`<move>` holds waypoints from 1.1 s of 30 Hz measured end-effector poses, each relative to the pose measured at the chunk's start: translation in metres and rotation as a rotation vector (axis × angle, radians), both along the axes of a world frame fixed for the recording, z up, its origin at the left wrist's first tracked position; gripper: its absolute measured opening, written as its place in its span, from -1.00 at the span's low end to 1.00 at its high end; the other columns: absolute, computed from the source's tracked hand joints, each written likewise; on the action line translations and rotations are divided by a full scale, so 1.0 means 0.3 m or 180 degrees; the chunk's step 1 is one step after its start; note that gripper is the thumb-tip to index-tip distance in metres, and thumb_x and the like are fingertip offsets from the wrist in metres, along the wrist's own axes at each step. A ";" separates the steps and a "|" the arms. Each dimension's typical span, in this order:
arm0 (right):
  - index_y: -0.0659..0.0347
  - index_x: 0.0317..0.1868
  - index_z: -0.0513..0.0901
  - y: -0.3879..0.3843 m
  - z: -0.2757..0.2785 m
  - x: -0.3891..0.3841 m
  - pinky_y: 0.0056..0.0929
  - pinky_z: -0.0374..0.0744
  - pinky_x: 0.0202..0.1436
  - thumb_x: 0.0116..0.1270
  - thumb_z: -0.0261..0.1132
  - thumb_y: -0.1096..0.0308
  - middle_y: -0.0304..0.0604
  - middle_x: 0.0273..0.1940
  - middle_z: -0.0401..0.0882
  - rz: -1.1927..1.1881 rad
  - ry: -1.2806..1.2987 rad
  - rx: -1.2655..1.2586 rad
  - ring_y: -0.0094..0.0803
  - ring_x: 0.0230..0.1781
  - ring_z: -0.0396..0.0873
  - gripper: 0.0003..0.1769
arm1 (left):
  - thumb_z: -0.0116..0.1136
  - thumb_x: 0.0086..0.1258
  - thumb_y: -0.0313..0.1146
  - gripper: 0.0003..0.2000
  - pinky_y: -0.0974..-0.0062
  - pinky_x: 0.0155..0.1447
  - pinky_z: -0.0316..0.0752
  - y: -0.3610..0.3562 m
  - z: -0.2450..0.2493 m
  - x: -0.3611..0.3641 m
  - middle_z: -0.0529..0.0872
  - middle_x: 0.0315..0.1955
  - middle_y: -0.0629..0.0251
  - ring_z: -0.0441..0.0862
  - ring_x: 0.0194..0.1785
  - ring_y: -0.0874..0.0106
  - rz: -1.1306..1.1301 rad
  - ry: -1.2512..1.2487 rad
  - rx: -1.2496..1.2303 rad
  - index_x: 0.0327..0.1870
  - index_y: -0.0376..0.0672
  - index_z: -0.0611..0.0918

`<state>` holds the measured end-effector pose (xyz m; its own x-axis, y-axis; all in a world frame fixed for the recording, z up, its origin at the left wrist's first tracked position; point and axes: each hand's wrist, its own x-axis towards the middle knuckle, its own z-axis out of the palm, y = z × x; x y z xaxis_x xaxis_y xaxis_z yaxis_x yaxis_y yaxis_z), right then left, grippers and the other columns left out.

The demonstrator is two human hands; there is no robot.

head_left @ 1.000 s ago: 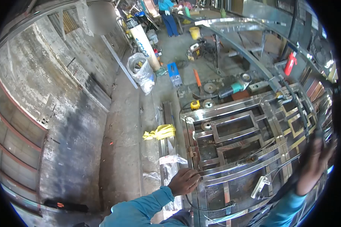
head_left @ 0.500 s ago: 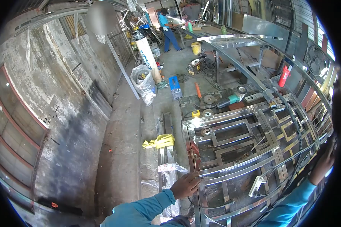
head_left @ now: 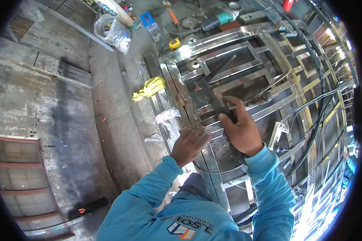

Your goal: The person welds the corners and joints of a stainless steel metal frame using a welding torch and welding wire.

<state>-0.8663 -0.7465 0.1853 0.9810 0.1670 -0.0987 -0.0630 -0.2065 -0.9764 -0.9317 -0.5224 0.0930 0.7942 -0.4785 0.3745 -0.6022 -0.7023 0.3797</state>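
A shiny metal grille frame (head_left: 229,74) with rectangular inner pieces lies beneath my hands. My right hand (head_left: 245,132) is closed around one end of a dark L-shaped tool (head_left: 213,94) above the frame; its exact kind is not clear. My left hand (head_left: 189,145) rests by the near left edge of the frame, fingers loosely bent and apart, with nothing visible in it. A small tool with a thin rod (head_left: 263,98) lies on the bars just beyond my right hand. The white power strip (head_left: 276,134) sits to the right of that hand.
Yellow cloth (head_left: 151,88) lies on wrapped metal lengths left of the frame. Beyond it are a yellow tape measure (head_left: 174,43), an angle grinder (head_left: 219,21), a blue box (head_left: 149,22) and a plastic bag (head_left: 112,34). Black cables (head_left: 319,88) cross the right side.
The view has tilted down towards the frame. My right hand has come from the far right to over the frame, now with the dark tool. My left hand stays near the frame's edge.
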 end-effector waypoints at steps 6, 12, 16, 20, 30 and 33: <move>0.19 0.36 0.45 0.087 -0.145 0.012 -0.09 0.66 0.05 0.43 0.36 0.34 0.28 -0.07 0.73 0.0199 0.0278 -0.0022 0.20 -0.01 0.75 -0.47 | 0.45 0.15 -0.48 -0.48 0.21 0.32 0.56 0.020 0.025 0.041 0.64 0.19 0.17 0.59 0.23 0.14 0.0179 0.0282 -0.0038 0.21 -0.07 0.70; 0.20 0.36 0.44 0.128 -0.197 0.039 -0.03 0.65 0.04 0.43 0.34 0.35 0.34 -0.13 0.72 0.0193 0.0301 0.0011 0.27 -0.05 0.73 -0.47 | 0.45 0.18 -0.48 -0.52 0.23 0.27 0.58 0.033 0.032 0.073 0.65 0.16 0.19 0.58 0.20 0.15 0.0207 0.0353 0.0072 0.19 -0.07 0.71; 0.19 0.36 0.44 0.146 -0.235 0.068 0.02 0.64 0.01 0.42 0.32 0.35 0.34 -0.17 0.72 0.0100 0.0083 -0.0108 0.31 -0.10 0.73 -0.47 | 0.46 0.21 -0.46 -0.55 0.23 0.24 0.60 0.017 0.041 0.076 0.65 0.14 0.18 0.58 0.20 0.15 0.0199 0.0346 0.0069 0.18 -0.08 0.72; 0.18 0.36 0.44 0.149 -0.212 0.086 0.03 0.64 -0.01 0.43 0.32 0.33 0.34 -0.18 0.72 0.0198 0.0433 -0.0154 0.32 -0.12 0.72 -0.47 | 0.51 0.17 -0.47 -0.53 0.22 0.17 0.62 0.006 0.049 0.072 0.68 0.10 0.20 0.62 0.15 0.16 0.0268 0.0361 0.0014 0.17 -0.06 0.75; 0.23 0.35 0.43 0.149 -0.206 0.111 -0.01 0.65 0.01 0.45 0.30 0.32 0.30 -0.20 0.73 0.0415 0.0366 -0.0064 0.23 -0.12 0.75 -0.49 | 0.55 0.13 -0.48 -0.52 0.24 0.09 0.65 -0.001 0.052 0.073 0.70 0.04 0.18 0.65 0.08 0.17 0.0306 0.0305 -0.0045 0.14 -0.09 0.76; 0.24 0.35 0.43 0.147 -0.197 0.121 -0.02 0.65 0.02 0.46 0.30 0.32 0.29 -0.19 0.73 0.0474 0.0493 -0.0022 0.22 -0.12 0.76 -0.49 | 0.47 0.30 -0.38 -0.62 0.23 0.20 0.62 0.011 0.039 0.068 0.65 0.12 0.16 0.59 0.19 0.15 0.0210 0.0367 0.0009 0.16 -0.10 0.73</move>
